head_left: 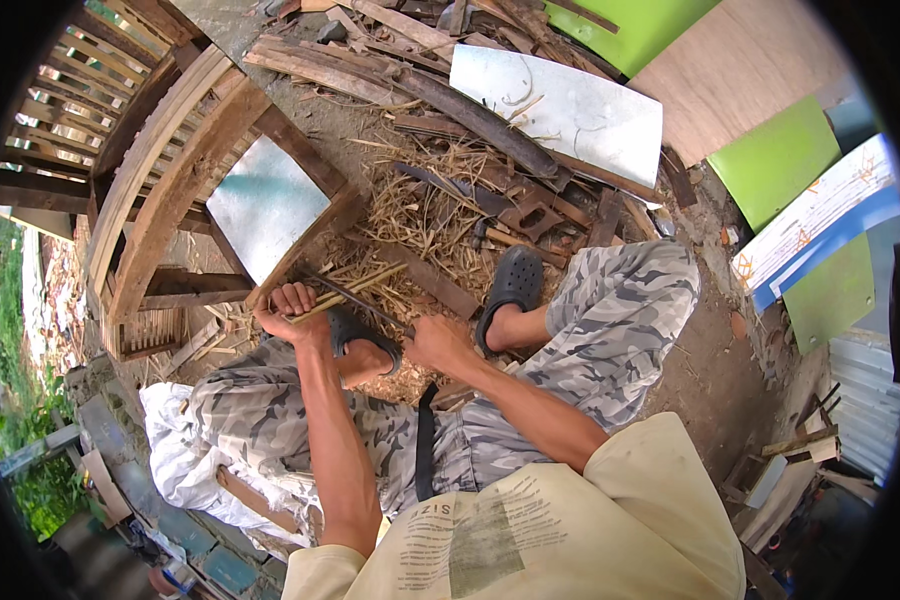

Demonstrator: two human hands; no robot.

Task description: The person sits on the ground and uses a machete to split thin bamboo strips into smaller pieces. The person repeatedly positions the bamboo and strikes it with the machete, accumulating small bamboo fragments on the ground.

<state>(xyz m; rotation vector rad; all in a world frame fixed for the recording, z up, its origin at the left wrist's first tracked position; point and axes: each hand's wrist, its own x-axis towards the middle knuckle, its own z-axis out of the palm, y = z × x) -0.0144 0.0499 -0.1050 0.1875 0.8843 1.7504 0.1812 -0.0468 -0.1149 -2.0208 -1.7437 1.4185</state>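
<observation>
My left hand [292, 312] is closed around a thin, pale wooden strip [362, 288], which points up and to the right. My right hand [438, 343] is closed on the near end of a long, narrow, dark tool [355, 298], which looks like a knife. Its far part crosses the strip just right of my left hand; whether the two touch is unclear. Most of the handle is hidden in my right fist. Both hands are low between my knees, above the clogs [516, 285] on my feet, with curly shavings [410, 384] on the ground beneath.
A slatted wooden frame [185, 180] with a whitish panel [267, 208] stands at left. Ahead lie a handsaw [526, 216], a hammer [515, 240], splinters [415, 215] and planks [330, 70]. A white board [560, 110] and green sheets [775, 165] lie farther right.
</observation>
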